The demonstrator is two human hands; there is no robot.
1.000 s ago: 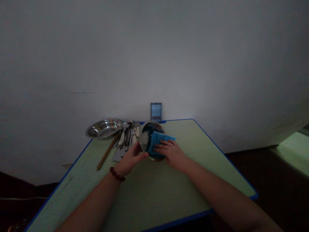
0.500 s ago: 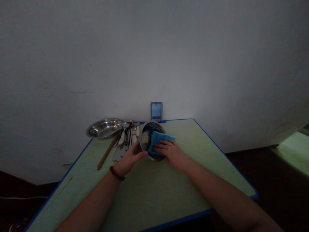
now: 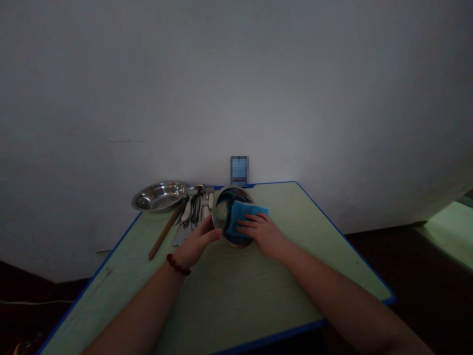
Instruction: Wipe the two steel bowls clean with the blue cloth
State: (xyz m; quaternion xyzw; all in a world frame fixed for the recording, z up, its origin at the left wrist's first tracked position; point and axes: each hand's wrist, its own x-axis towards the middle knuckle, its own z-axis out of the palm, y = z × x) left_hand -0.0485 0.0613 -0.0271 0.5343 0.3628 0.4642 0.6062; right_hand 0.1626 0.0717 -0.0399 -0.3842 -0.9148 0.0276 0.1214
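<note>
Head view: one worktable entry, two bare hands, one vessel under treatment.

Item, metal bowl [image 3: 220, 209]: at the middle of the green table [image 3: 314, 229], near its far edge, mouth tilted up towards you. Whether its base touches the tabletop cannot be told.

Item, blue cloth [image 3: 239, 212]: folded, lying partly inside the bowl and over its right rim.

Item, your left hand [image 3: 195, 246]: pinching the bowl's left side, thumb at the near rim, fingers round the outer wall; dark red bracelet [image 3: 178, 265] at the wrist.

Item, your right hand [image 3: 266, 236]: fingers extended and slightly parted, laid over the cloth. Your thumb is hidden, so whether you pinch the fabric cannot be told.

Step in hand, as judged: wiping the bowl's inside. Any further pass calls for a firm left pinch against turning and an even right palm, cloth kept between fingers and metal.

Also listed, left of the bowl: heaped cutlery [image 3: 194, 212], just beside your left hand; wooden stick [image 3: 164, 234]; shallow metal dish [image 3: 160, 197]. Behind the bowl: upright device [image 3: 239, 170], screen obscured.
</note>
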